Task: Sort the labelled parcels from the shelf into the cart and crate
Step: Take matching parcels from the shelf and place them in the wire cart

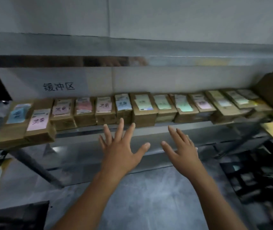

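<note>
In the head view, a long row of parcels (144, 110) is seen along the shelf (198, 124), near its front edge, each topped with a coloured label. Both hands are stretched toward the middle of the row. The left hand (120, 153) is spread wide, its fingertips at the parcels' fronts, though contact cannot be told. The right hand (183, 151) is flat and empty. Nothing is held. A dark slatted thing (255, 176), perhaps the crate, is glimpsed at lower right; no cart is made out. The sorting is judged barely begun, with the row left to move.
</note>
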Demonstrator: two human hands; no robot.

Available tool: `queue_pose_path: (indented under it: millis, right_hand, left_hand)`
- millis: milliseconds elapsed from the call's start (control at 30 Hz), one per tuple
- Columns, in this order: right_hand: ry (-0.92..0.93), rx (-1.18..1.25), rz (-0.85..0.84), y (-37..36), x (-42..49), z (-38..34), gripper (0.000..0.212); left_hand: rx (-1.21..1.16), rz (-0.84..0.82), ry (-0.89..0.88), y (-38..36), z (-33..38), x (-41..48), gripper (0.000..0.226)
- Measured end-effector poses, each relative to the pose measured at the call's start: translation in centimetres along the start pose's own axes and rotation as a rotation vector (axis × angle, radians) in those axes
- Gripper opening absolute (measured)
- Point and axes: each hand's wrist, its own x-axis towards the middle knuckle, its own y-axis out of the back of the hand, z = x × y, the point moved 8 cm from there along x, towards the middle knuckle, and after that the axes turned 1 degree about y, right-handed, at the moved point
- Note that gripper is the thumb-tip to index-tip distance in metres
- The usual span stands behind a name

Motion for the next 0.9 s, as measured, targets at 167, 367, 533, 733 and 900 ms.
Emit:
queue_pose_path:
  millis: [167,367,533,733,900]
  right_hand:
    - [-0.096,0.016,0.069,7.1,-0.4,9.9,0.068]
    - [-0.218,0.033,0.192,15.4,-2.8,18.8,0.071]
    - [-0.313,0.081,0.321,20.2,-5.0,24.5,0.074]
    - [-0.445,0.106,0.409,23.2,-5.7,31.3,0.07]
    - [-0.513,0.084,0.461,26.5,-2.8,36.6,0.067]
  left_hand:
    - [-0.005,-0.113,-0.129,-6.7,11.2,2.5,0.089]
    - [0.014,-0.219,-0.286,-12.9,23.7,3.9,0.086]
    - [0.023,-0.286,-0.405,-16.7,32.1,5.0,0.083]
    - [0.017,-0.339,-0.502,-21.4,39.6,8.0,0.084]
    - [-0.077,-0.377,-0.54,-25.2,46.1,12.5,0.081]
